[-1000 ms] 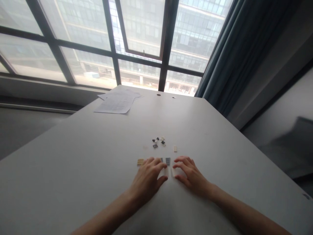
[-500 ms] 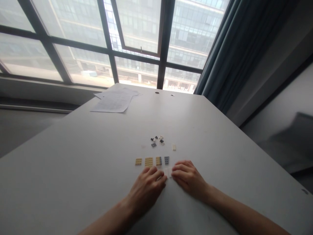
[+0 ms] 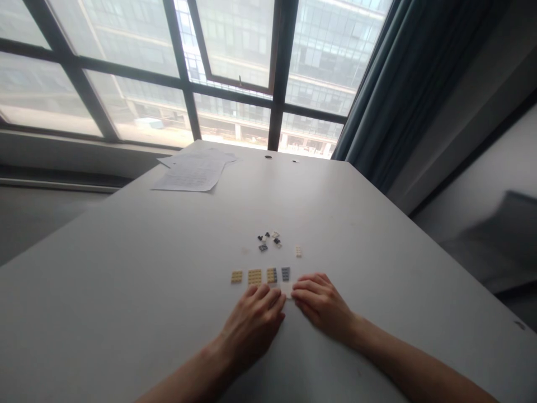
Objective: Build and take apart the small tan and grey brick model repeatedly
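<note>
A small white flat piece [image 3: 287,290], which looks like a toy building plate, lies on the table between my two hands. My left hand [image 3: 257,316] is closed, with its fingertips at the piece's left end. At the right end the fingers of my right hand [image 3: 321,302] are bent together and touch it. Just beyond my hands is a row of studded building plates: a small tan plate [image 3: 236,276], a larger tan plate [image 3: 254,277], a tan and grey pair [image 3: 272,275] and a dark grey plate [image 3: 286,273]. My fingertips hide part of the white piece.
Several loose black, white and grey pieces [image 3: 268,240] lie behind the row, with a white plate [image 3: 298,251] to their right. Paper sheets [image 3: 191,170] rest at the far left of the white table [image 3: 168,268]. Windows and a dark curtain [image 3: 377,89] stand beyond.
My hands have drawn slightly closer together. The white piece between them now shows as one continuous strip, where a gap showed before. The camera has tilted a little.
</note>
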Demonstrator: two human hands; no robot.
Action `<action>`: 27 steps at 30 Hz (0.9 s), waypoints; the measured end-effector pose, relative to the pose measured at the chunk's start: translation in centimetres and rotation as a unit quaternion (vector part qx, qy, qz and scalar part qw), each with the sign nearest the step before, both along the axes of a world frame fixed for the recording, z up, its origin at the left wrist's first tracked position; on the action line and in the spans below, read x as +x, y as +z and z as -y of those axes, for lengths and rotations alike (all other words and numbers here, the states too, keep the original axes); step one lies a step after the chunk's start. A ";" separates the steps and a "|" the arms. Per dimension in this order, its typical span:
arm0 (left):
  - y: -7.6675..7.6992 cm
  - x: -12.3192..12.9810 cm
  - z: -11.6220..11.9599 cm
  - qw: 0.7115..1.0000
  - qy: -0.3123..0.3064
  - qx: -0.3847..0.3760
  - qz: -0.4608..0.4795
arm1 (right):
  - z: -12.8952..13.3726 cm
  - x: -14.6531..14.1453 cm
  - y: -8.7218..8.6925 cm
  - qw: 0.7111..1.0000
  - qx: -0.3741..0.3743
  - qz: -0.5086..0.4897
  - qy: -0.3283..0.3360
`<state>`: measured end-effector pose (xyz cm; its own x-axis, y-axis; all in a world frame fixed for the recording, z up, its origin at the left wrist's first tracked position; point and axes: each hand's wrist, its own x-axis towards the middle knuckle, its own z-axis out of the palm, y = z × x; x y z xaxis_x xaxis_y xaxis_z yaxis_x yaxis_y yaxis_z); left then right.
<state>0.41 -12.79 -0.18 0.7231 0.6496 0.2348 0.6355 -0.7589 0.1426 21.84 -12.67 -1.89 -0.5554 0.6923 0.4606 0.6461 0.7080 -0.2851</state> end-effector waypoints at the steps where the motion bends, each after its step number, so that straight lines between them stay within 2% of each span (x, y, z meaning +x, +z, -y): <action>1: 0.0 0.0 0.0 1.000 0.000 0.001 0.001 | 0.0 0.0 0.0 1.000 0.000 0.000 0.000; 12: -0.5 -0.1 0.0 1.000 -0.004 0.007 0.024 | 0.2 0.1 -0.2 1.000 -0.027 0.002 -0.009; 16: 0.8 -1.4 -1.3 0.996 -0.008 0.047 0.075 | -1.7 1.5 0.4 0.997 -0.054 -0.035 -0.042; 19: 2.4 -3.3 -4.4 0.982 0.053 0.068 0.167 | -4.9 3.0 0.6 0.991 -0.072 -0.063 -0.098; 21: 2.9 -4.5 -6.9 0.959 0.122 0.059 0.251 | -7.1 3.5 0.5 0.985 -0.092 -0.069 -0.126; 24: 1.9 -5.8 -9.6 0.910 0.231 0.007 0.345 | -9.1 3.2 0.0 0.983 -0.122 -0.067 -0.122; 27: 0.0 -6.3 -10.5 0.917 0.224 -0.004 0.331 | -9.4 2.4 -0.3 0.985 -0.116 -0.060 -0.113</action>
<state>-5.89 -2.33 -0.15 0.0846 0.8507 0.5188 0.6554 -0.4397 0.6141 24.25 -3.23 -2.22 -0.3263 0.8866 0.3280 0.7322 0.4565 -0.5055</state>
